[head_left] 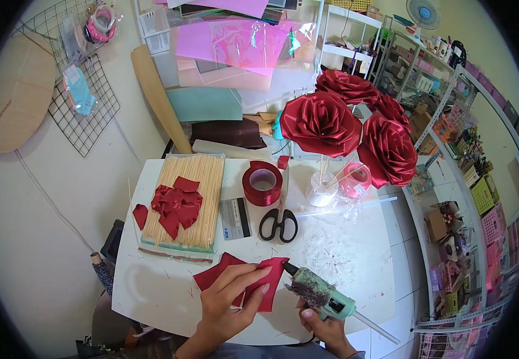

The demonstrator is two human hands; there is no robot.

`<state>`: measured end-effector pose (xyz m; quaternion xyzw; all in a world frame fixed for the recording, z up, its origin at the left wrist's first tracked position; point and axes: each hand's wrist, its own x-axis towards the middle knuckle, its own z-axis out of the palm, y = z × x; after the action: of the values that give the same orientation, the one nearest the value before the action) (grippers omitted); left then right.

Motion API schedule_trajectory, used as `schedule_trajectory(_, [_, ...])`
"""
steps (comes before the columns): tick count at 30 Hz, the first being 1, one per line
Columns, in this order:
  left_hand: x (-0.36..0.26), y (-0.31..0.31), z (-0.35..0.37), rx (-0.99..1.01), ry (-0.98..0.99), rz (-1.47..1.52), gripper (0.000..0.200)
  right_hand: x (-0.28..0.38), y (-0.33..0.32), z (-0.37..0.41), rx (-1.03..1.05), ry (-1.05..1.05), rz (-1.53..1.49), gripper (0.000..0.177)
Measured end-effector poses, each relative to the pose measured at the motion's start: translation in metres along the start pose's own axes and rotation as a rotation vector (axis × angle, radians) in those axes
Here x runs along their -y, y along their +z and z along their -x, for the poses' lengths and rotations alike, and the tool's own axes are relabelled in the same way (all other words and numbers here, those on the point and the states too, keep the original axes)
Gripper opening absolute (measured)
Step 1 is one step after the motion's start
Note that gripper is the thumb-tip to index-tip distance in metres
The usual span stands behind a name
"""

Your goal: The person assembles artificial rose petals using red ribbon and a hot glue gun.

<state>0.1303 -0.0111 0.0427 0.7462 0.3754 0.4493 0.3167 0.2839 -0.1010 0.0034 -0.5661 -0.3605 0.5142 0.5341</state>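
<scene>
Your left hand (235,299) presses the red ribbon pieces (267,286) flat on the white table (355,239), its fingers spread. Your right hand (326,332) grips the glue gun (319,291), nozzle at the ribbon's upper right corner.

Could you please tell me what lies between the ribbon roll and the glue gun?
The head view shows black-handled scissors on the table between them.

Four large red satin roses (321,125); one dark-red satin ribbon roll (251,190); one glossy pink roll (355,180); one pair black-handled metal scissors (279,227); one pale-green plastic glue gun (319,293); one white cylindrical pot (321,190)
</scene>
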Motion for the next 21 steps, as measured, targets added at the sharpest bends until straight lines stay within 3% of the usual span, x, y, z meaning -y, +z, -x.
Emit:
schedule_trajectory(5, [-0.002,-0.001,-0.001,0.012,0.008,-0.018,0.03,-0.004,-0.001,0.0,0.017,-0.051,0.039,0.029])
schedule_trajectory(16, [0.007,-0.001,0.0,-0.034,0.044,0.038,0.031,-0.001,0.0,0.001,-0.138,0.057,0.033,0.031])
schedule_trajectory(21, [0.012,-0.005,-0.002,-0.09,0.003,0.066,0.035,-0.001,-0.003,0.007,-0.012,0.043,-0.06,0.032])
